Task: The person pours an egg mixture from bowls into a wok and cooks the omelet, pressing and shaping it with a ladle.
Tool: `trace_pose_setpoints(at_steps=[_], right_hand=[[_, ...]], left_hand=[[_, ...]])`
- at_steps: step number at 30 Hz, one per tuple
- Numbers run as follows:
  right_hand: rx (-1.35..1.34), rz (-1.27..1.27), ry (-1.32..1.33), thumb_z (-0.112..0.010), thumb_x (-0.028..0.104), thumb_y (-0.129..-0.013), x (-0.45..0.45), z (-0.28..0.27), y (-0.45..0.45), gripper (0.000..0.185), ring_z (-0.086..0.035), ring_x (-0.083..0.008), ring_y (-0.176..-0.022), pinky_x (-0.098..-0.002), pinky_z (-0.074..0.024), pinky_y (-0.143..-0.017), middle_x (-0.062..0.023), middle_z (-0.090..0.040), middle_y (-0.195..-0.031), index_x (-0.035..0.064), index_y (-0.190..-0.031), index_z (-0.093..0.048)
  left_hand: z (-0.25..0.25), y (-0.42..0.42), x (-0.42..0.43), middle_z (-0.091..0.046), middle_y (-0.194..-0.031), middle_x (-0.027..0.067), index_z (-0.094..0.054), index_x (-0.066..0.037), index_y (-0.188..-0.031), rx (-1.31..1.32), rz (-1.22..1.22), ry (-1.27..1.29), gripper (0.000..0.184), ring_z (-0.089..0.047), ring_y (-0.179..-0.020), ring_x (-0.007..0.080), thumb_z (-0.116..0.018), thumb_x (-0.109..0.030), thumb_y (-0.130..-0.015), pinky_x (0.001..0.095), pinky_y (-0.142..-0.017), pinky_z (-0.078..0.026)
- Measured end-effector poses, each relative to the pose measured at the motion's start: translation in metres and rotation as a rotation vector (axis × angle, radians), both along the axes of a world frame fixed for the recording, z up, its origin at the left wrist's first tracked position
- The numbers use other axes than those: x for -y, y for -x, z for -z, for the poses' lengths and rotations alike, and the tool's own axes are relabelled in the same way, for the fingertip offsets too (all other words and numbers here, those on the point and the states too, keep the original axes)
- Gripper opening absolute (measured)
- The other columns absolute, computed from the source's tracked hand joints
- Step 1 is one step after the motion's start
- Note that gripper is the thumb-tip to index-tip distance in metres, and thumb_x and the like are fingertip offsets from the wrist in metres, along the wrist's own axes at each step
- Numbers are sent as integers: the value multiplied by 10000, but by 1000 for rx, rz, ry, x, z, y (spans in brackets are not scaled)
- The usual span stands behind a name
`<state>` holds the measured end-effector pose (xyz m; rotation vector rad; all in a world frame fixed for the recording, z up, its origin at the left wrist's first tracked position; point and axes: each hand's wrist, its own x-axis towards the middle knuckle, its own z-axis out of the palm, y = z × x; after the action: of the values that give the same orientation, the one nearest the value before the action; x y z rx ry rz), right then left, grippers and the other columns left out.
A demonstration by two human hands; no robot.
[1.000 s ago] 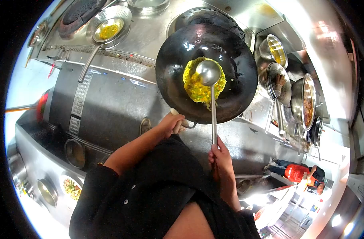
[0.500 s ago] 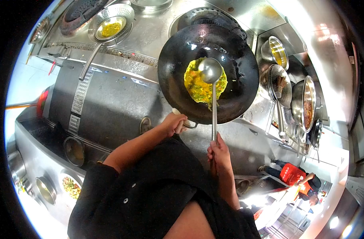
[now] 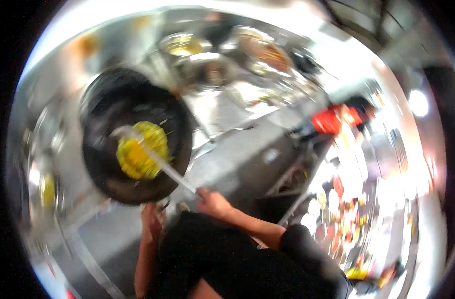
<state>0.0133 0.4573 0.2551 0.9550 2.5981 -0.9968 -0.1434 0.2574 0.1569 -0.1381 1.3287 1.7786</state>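
Note:
A large black wok (image 3: 99,164) sits left of the middle, blurred by motion. In it lies a round yellow-green omelette (image 3: 137,163), with strands of egg beside it. My right hand (image 3: 213,203) is closed round the handle of a metal ladle (image 3: 168,170), which crosses over the omelette; its bowl is at the omelette's upper left edge. At the wok's near rim my left hand (image 3: 152,219) is closed on the wok's handle. Blur hides the detail of its fingers and of any cloth there.
Beyond the wok, on the steel counter, stand a metal bowl of yellow liquid (image 3: 185,45) and a basin of reddish food (image 3: 267,56). A person in a red top (image 3: 332,119) stands at the right, by a counter crowded with small dishes (image 3: 337,209).
My view has swung to the right, so the wok now appears further left. The ladle's bowl has moved from over the omelette to its edge. Both hands keep their grips.

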Motion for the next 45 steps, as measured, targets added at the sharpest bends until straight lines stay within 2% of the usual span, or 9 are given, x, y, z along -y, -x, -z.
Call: trace_pose_setpoints(at_steps=[1,3,14,18,19,22,29,38,45], right_hand=[[91,-5,26,-579,265,-891,-1,-9,-4,278,-646,-426,-801,-503,-517,-708,-256,-653,-856,51,-1063,-536],[9,34,-1,-583,236,-881,-3,28,-36,239,-644,-421,-784,-517,-499,-688,-233,-644,-780,65,-1035,-517],[-39,153,104,-540,274,-896,4,59,-65,277,-649,-403,-812,-493,-515,-708,-199,-663,-829,64,-1077,-552],[-174,198,129,-616,325,-897,11,39,-55,323,-643,-392,-749,-454,-514,-683,-210,-660,-808,7,-956,-618],[-292,240,201,-666,283,-874,11,42,-55,304,-628,-405,-712,-451,-497,-642,-228,-632,-754,-14,-910,-609],[-292,247,48,-654,232,-869,22,21,-41,277,-589,-283,-571,-395,-462,-554,-176,-598,-657,-11,-841,-524],[-388,510,705,-618,193,-913,65,-23,-26,184,-496,-90,-474,-271,-449,-409,4,-498,-611,27,-939,-542],[-731,461,1439,-586,80,-859,172,-87,-40,199,-428,-56,-429,-250,-417,-380,44,-435,-567,72,-1035,-493],[-952,550,945,-620,249,-941,180,-59,-70,231,-602,-115,-624,-263,-510,-543,-56,-619,-735,19,-966,-608]], left_hand=[[47,15,1,-563,-843,76,-575,-42,-915,310,-80,63,165,-562,-782,204,-536,-201,-888,341,-696,-484],[-14,4,17,-534,-773,119,-521,8,-876,-1167,328,92,101,-537,-731,217,-578,-50,-816,336,-657,-442],[80,27,5,-572,-822,151,-579,5,-922,-1517,443,49,176,-571,-733,335,-634,-140,-838,414,-653,-468],[8,-4,16,-595,-887,174,-596,23,-1004,-1669,366,12,230,-591,-792,336,-668,-108,-830,419,-703,-484],[17,-7,7,-600,-803,116,-578,-55,-878,-1604,294,23,257,-594,-667,243,-539,-308,-900,302,-535,-470],[97,13,1,-604,-820,119,-551,-56,-984,315,143,-44,216,-616,-645,281,-580,-238,-872,360,-484,-489],[15,4,5,-582,-678,87,-547,-83,-884,294,268,334,621,-569,-506,216,-577,-702,-832,322,-435,-465],[-123,-4,12,-625,-1098,114,-539,-73,-1220,18,461,-448,439,-609,-992,241,-499,-365,-894,369,-709,-530],[-158,-18,-46,-592,-887,49,-567,-54,-1091,-158,609,-284,400,-546,-690,106,-549,-382,-863,218,-510,-409]])
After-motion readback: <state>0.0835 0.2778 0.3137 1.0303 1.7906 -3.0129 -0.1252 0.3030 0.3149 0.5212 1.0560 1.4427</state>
